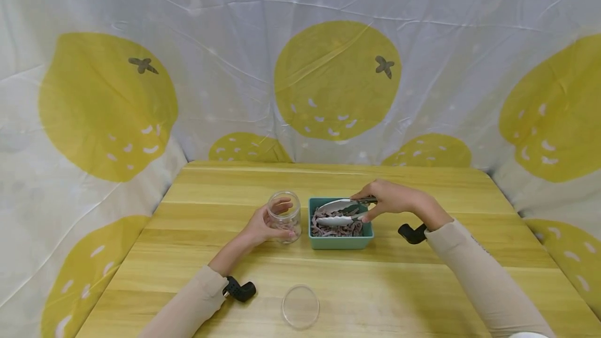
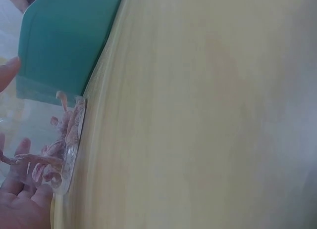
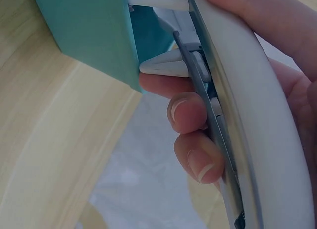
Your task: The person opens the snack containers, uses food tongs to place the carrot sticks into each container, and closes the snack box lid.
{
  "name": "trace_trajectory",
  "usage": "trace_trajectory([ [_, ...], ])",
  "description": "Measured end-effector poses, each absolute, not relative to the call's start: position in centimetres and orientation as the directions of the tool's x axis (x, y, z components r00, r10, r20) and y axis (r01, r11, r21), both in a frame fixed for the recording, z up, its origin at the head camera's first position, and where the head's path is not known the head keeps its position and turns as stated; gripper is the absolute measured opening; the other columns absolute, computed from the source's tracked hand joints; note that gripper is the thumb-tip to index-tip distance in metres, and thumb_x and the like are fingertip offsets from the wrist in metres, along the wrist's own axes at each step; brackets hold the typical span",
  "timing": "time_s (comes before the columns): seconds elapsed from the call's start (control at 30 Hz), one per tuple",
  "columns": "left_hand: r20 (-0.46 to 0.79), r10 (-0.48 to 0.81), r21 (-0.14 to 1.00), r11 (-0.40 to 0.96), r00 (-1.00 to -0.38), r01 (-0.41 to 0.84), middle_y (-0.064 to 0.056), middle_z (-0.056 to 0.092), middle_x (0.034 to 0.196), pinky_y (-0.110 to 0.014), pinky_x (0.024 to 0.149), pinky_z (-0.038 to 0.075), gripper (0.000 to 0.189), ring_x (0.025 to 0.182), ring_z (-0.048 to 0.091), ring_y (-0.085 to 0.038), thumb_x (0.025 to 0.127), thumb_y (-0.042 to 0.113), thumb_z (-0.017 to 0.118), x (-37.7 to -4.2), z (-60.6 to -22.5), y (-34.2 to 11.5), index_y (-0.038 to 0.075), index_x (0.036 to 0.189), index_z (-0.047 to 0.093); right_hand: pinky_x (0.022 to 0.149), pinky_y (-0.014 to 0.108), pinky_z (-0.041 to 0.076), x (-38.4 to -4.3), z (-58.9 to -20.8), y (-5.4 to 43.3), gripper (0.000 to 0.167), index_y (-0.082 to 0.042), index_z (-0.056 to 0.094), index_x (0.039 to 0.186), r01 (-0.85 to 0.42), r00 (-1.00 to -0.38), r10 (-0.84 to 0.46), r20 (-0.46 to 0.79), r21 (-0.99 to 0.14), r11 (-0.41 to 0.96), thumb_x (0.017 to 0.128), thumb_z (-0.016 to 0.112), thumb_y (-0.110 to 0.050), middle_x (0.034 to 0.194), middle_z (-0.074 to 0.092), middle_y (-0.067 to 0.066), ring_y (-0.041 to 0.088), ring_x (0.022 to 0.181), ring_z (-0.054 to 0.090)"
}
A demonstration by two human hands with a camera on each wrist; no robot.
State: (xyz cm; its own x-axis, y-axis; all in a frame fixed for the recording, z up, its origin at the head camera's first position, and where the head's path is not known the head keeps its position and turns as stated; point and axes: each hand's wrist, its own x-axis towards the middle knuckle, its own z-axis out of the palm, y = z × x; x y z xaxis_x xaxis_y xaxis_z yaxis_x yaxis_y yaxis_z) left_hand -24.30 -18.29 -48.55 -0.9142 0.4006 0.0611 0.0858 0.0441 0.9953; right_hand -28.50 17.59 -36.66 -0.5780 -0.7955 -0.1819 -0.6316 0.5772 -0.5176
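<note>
One lemon-printed cloth (image 1: 225,56) hangs behind one wooden table (image 1: 206,186). On the table stands one green box (image 1: 341,243); one pair of tongs (image 1: 337,205) reaches into it, its two arms apart over the contents. The right hand (image 1: 392,197) pinches the tongs between thumb and fingers. The left hand (image 1: 263,226) curves round one clear jar (image 1: 295,223), lidless, just left of the box. One clear disc (image 1: 300,306) lies nearer the person. Two black cameras, one per wrist, show beside the sleeves (image 1: 190,301). Smallest are the pinkish strips (image 1: 347,229), many in the box, several in the jar, too tangled to count.
</note>
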Motion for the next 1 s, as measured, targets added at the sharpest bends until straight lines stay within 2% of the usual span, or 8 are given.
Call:
trace_trajectory([
  [0.1,0.067,0.401,0.994,0.05,-0.914,0.095,-0.017,0.051,0.145,-0.054,0.113,0.029,0.08,0.139,0.041,-0.034,0.074,-0.005,0.085,-24.3,-48.6,-18.29,0.008,0.143,0.048,0.074,0.032,0.046,-28.51,-36.69,17.57,0.059,0.005,0.059,0.134,-0.627,-0.583,-0.792,-0.183,-0.518,0.582,0.086,0.08,-0.022,0.131,0.063,0.018,0.01,0.077,0.057],
  [0.3,0.069,0.404,0.994,0.054,-0.912,0.099,-0.017,0.051,0.145,-0.053,0.113,0.03,0.081,0.138,0.041,-0.035,0.074,-0.005,0.086,-24.25,-48.61,-18.29,0.007,0.144,0.047,0.078,0.034,0.048,-28.42,-36.66,17.52,0.058,0.005,0.06,0.133,-0.63,-0.587,-0.789,-0.184,-0.508,0.587,0.086,0.08,-0.021,0.131,0.063,0.018,0.021,0.096,0.064],
  [0.37,0.067,0.406,0.994,0.054,-0.911,0.097,-0.017,0.051,0.145,-0.053,0.113,0.03,0.082,0.138,0.041,-0.035,0.073,-0.005,0.086,-24.19,-48.54,-18.28,0.006,0.144,0.046,0.077,0.036,0.05,-28.36,-36.58,17.52,0.058,0.005,0.059,0.134,-0.634,-0.586,-0.79,-0.181,-0.505,0.586,0.087,0.079,-0.022,0.131,0.062,0.018,0.022,0.09,0.065],
  [0.47,0.069,0.409,0.994,0.049,-0.91,0.098,-0.017,0.05,0.146,-0.054,0.113,0.03,0.083,0.138,0.041,-0.036,0.073,-0.005,0.086,-24.18,-48.52,-18.3,0.005,0.145,0.045,0.081,0.038,0.052,-28.28,-36.45,17.58,0.058,0.005,0.059,0.134,-0.636,-0.588,-0.791,-0.171,-0.506,0.582,0.088,0.078,-0.024,0.131,0.062,0.018,0.022,0.091,0.066],
  [0.6,0.075,0.408,0.994,0.043,-0.91,0.101,-0.018,0.049,0.146,-0.053,0.113,0.03,0.083,0.138,0.041,-0.035,0.073,-0.006,0.086,-24.21,-48.57,-18.32,0.005,0.145,0.045,0.086,0.041,0.053,-28.18,-36.31,17.74,0.057,0.005,0.059,0.134,-0.636,-0.592,-0.789,-0.163,-0.508,0.581,0.089,0.077,-0.025,0.131,0.063,0.019,0.021,0.1,0.067],
  [0.77,0.068,0.407,0.994,0.051,-0.911,0.097,-0.017,0.05,0.146,-0.053,0.113,0.03,0.083,0.139,0.041,-0.034,0.073,-0.005,0.086,-24.23,-48.61,-18.33,0.007,0.145,0.046,0.084,0.041,0.053,-28.19,-36.27,17.93,0.057,0.006,0.059,0.134,-0.636,-0.591,-0.791,-0.158,-0.512,0.577,0.089,0.077,-0.025,0.13,0.063,0.019,0.014,0.09,0.066],
  [0.93,0.061,0.401,0.994,0.055,-0.914,0.091,-0.017,0.05,0.146,-0.053,0.113,0.03,0.082,0.139,0.041,-0.034,0.073,-0.004,0.086,-24.23,-48.62,-18.33,0.008,0.144,0.047,0.089,0.043,0.053,-28.16,-36.03,18.13,0.052,0.005,0.061,0.132,-0.635,-0.592,-0.793,-0.142,-0.524,0.568,0.09,0.076,-0.022,0.128,0.064,0.018,0.025,0.108,0.066],
  [1.0,0.065,0.399,0.995,0.05,-0.914,0.092,-0.017,0.05,0.146,-0.053,0.113,0.03,0.082,0.139,0.041,-0.035,0.074,-0.004,0.086,-24.28,-48.71,-18.34,0.008,0.144,0.046,0.089,0.042,0.053,-28.12,-35.86,18.18,0.051,0.004,0.061,0.132,-0.626,-0.597,-0.789,-0.142,-0.533,0.569,0.09,0.075,-0.022,0.128,0.065,0.017,0.023,0.107,0.066],
])
